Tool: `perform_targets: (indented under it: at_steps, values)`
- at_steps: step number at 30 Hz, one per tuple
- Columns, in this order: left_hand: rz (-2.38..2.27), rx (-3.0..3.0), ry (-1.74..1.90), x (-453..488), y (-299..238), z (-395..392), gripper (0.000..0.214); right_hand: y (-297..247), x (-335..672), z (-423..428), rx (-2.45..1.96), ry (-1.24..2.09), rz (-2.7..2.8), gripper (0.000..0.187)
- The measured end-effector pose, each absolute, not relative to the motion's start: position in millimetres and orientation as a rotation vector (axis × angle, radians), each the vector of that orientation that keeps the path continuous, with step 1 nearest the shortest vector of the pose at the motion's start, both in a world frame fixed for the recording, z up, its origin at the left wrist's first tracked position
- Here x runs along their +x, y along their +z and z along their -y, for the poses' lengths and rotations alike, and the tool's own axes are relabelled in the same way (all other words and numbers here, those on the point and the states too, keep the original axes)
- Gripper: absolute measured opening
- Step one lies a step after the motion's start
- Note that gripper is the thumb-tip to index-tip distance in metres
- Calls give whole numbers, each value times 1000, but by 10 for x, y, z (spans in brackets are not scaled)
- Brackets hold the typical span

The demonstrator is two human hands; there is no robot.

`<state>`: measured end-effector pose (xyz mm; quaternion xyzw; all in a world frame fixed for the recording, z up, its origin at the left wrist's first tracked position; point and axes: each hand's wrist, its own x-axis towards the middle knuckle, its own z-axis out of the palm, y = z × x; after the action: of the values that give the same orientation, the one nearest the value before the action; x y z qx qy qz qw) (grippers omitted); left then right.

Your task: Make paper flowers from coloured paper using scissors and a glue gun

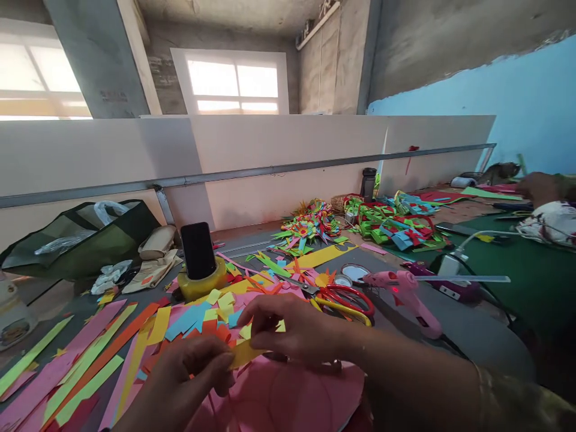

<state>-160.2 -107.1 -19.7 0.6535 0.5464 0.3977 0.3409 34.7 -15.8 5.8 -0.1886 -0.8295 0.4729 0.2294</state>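
Observation:
A small yellow paper strip (244, 354) is stretched between my two hands. My left hand (191, 375) pinches its left end between thumb and fingers. At the strip's other end, my right hand (292, 329) has thumb and curled fingers closed on it. Beneath them lies a pink paper sheet (297, 396) with faint drawn curves. Cut paper squares in yellow, blue and orange, such as a blue piece (189, 321), are heaped just beyond my hands. Red- and yellow-handled scissors (344, 303) rest right behind my right hand.
A pink glue gun (407, 291) lies at right, near a white plug (452, 264). A phone (198, 251) leans upright by a yellow tape roll (202, 282). Long paper strips (85, 348) cover the left side. Finished paper decorations (310, 225) pile up behind. Another person's hand (542, 189) shows far right.

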Motion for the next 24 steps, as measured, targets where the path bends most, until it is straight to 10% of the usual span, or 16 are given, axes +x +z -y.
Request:
perform_targets:
  at_steps: [9, 24]
  values:
    - [-1299, 1526, 1051, -1686, -201, 1036, 36, 52, 392, -96, -408, 1796, 2104, 36]
    - [-1474, 1463, 1348, -1878, -168, 886, 32, -6, 626, -687, -1193, 1077, 2351, 31]
